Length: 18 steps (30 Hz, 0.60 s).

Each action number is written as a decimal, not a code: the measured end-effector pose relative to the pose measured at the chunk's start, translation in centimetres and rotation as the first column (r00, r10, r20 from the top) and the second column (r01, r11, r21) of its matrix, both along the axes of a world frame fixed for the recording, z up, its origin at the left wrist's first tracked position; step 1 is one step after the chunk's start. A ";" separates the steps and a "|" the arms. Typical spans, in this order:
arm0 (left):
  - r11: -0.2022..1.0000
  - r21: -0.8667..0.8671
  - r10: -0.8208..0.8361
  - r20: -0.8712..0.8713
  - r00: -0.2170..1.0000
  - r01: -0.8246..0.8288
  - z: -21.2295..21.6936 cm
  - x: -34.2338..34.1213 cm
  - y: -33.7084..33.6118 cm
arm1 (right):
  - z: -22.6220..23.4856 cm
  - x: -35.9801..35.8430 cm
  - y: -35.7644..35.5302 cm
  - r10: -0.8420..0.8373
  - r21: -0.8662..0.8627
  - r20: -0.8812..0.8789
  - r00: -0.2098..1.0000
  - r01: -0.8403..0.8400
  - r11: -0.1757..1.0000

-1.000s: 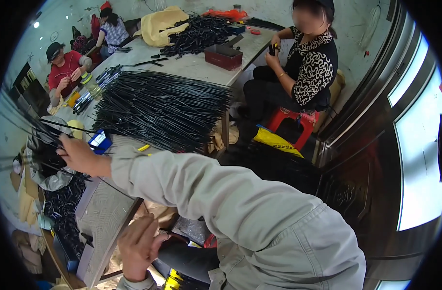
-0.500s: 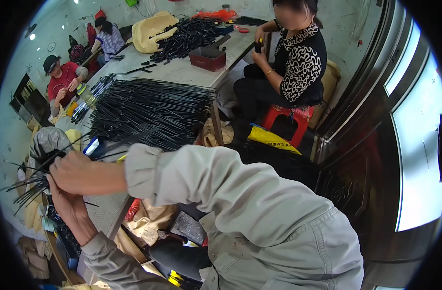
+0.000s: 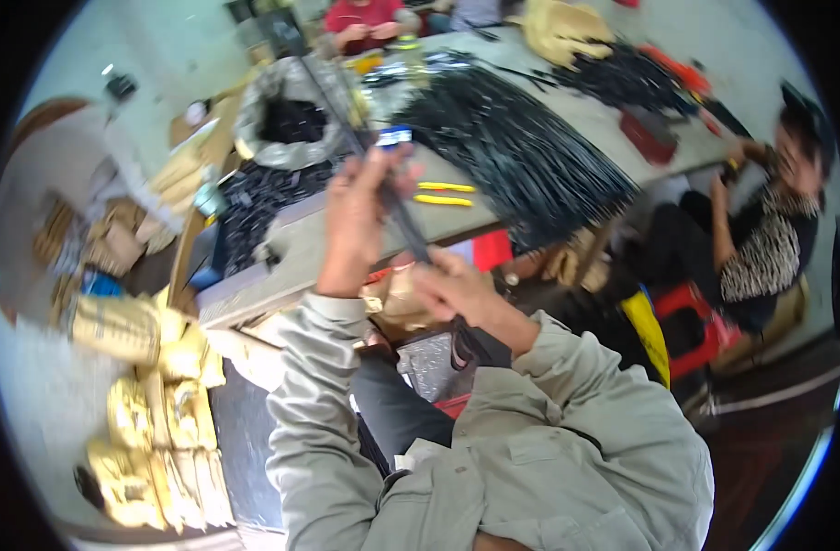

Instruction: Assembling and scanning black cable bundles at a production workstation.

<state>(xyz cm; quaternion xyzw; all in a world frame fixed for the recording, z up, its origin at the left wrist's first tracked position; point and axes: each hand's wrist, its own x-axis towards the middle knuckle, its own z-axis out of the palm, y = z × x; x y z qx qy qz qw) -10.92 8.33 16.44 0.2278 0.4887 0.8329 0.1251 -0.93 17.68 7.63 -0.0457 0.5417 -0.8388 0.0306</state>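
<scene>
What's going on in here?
Someone in a light grey shirt has both hands on a slanting bundle of thin black strips, the left hand higher than the right hand; motion blurs it. On the worktable beyond lies a broad pile of similar black strips. Left of that, small black parts lie heaped near an open plastic bag. A co-worker sits at the right.

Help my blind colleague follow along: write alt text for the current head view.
The wearer's left hand and right hand hold a blurred bundle of long black strips slantwise at a worktable. A broad pile of dark strips lies on it; at right, a person sits on a red stool.
</scene>
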 end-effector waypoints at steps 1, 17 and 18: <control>1.000 0.018 -0.022 0.050 0.998 0.021 0.0 -0.1 -0.7 | 0.3 -0.2 -0.5 0.058 0.015 -0.013 0.998 -0.058 0.998; 0.831 0.412 -0.477 0.186 0.859 0.373 -2.8 -2.0 -4.6 | -1.5 -1.4 -1.1 -0.068 0.321 -0.265 0.962 0.154 0.935; 0.829 0.420 -0.476 0.181 0.861 0.369 -2.6 -2.5 -4.4 | -0.9 -2.0 -0.7 -0.061 0.330 -0.266 0.962 0.150 0.932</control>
